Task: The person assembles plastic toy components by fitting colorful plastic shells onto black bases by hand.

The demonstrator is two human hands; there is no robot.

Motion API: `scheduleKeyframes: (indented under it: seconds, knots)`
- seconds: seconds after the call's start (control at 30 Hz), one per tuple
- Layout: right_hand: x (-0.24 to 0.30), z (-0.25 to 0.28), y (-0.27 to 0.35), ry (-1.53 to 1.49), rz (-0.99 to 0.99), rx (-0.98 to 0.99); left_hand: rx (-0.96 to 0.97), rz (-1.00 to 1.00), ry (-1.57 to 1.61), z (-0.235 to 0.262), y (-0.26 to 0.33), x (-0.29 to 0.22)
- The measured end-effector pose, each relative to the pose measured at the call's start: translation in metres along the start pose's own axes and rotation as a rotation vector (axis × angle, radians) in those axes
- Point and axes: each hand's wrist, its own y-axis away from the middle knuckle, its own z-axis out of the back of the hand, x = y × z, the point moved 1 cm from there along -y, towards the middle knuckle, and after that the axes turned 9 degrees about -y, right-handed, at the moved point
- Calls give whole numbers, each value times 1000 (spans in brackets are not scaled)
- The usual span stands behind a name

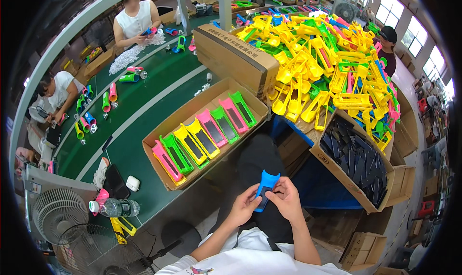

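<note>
Above my lap, both hands grip a blue plastic housing (269,179) with a flared, curved top. My left hand (244,206) pinches its left side, and my right hand (287,199) closes round the right side with the thumb on its front. A dark strip shows in the housing's face between my thumbs; how it sits there is partly hidden. Ahead and to the left, a cardboard tray (257,112) bears a row of pink, green and yellow housings (211,128) with dark panels in them. To my right, a carton (315,152) contains many loose dark panels (353,159).
A big heap of coloured housings (308,68) rises at the far right, beside a closed carton (236,53). Along the green conveyor (154,89) lie coloured lights. A bottle (120,207), phone (115,181) and fan (60,212) are at left. Other people (137,20) work across the conveyor.
</note>
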Motion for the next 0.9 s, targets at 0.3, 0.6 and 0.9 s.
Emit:
scheduleKeyframes:
  seconds: [0.3, 0.6, 0.9]
  knots:
    - [-1, -15, 3, -113, -43, 169, -138, 238, 390, -5, 13, 17]
    - [-5, -34, 9, 421, 110, -86, -535, 137, 38, -40, 21, 8]
    - [-21, -11, 5, 63, 67, -43, -479, -26, -300, -35, 21, 4]
